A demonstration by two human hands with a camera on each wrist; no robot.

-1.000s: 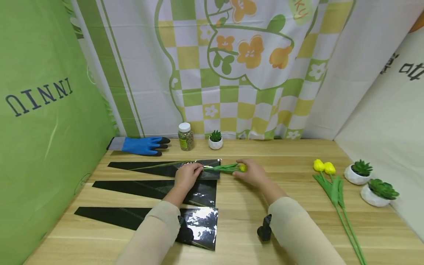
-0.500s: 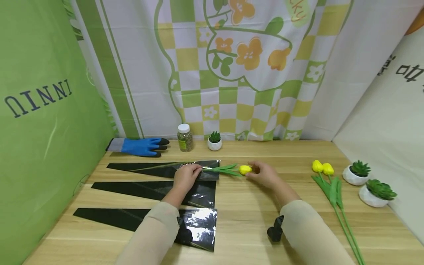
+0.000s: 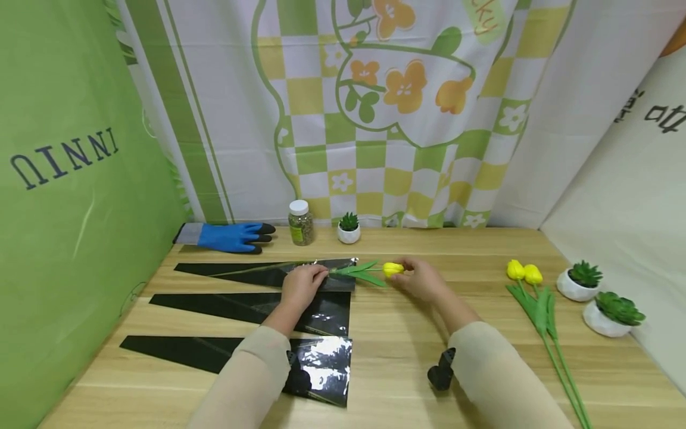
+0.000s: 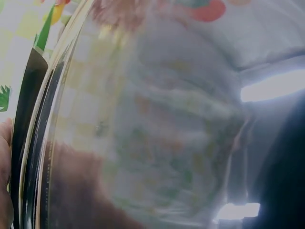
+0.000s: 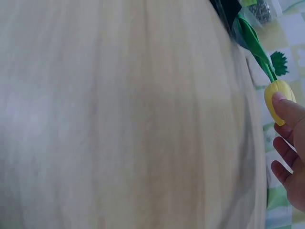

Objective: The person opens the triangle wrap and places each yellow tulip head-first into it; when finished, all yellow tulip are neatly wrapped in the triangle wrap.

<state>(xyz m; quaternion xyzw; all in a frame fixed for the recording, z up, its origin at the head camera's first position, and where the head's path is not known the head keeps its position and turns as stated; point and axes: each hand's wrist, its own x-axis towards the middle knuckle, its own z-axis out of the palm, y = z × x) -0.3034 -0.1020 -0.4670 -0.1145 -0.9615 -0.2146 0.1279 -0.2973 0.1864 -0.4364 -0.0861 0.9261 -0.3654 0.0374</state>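
In the head view my left hand (image 3: 302, 288) pinches the farthest black flower sleeve (image 3: 268, 273) near its wide right end. A yellow artificial tulip (image 3: 393, 270) lies with its stem end inside that sleeve and its green leaves (image 3: 358, 273) mostly outside the mouth. My right hand (image 3: 422, 280) holds the tulip's head between thumb and index finger. In the right wrist view the thumb presses on the yellow bloom (image 5: 276, 100), while the other fingers are spread loosely. Glossy film fills most of the left wrist view, with part of the left hand (image 4: 5, 176) at its left edge.
Two more black sleeves (image 3: 241, 304) (image 3: 225, 353) lie nearer. Two yellow tulips (image 3: 546, 316) lie at the right, beside two potted succulents (image 3: 576, 283) (image 3: 610, 316). Along the back are a blue glove (image 3: 227, 236), a jar (image 3: 301, 226) and a small potted plant (image 3: 349, 231).
My right hand has shifted right from the leaves to the tulip's head, then slightly back left with it. The leaves have spread apart. My left hand stays in place.
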